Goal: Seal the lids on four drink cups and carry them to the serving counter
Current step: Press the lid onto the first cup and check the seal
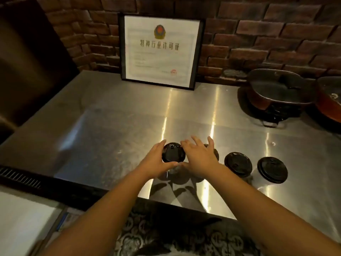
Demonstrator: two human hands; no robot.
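Observation:
Four clear drink cups with black lids stand in a row near the front edge of the steel counter [118,137]. My left hand [156,161] curls around the left side of the leftmost cup [173,152], just under its lid. My right hand [201,159] lies with spread fingers over the second cup [216,154], which is mostly hidden beneath it. Its thumb reaches toward the first cup. The third cup [238,164] and fourth cup [272,169] stand untouched to the right with their lids on.
A framed certificate [160,50] leans against the brick wall at the back. Two dark pans [276,89] sit at the back right. A dark appliance [27,61] stands at the left. A black vent strip [20,179] runs along the counter's front left.

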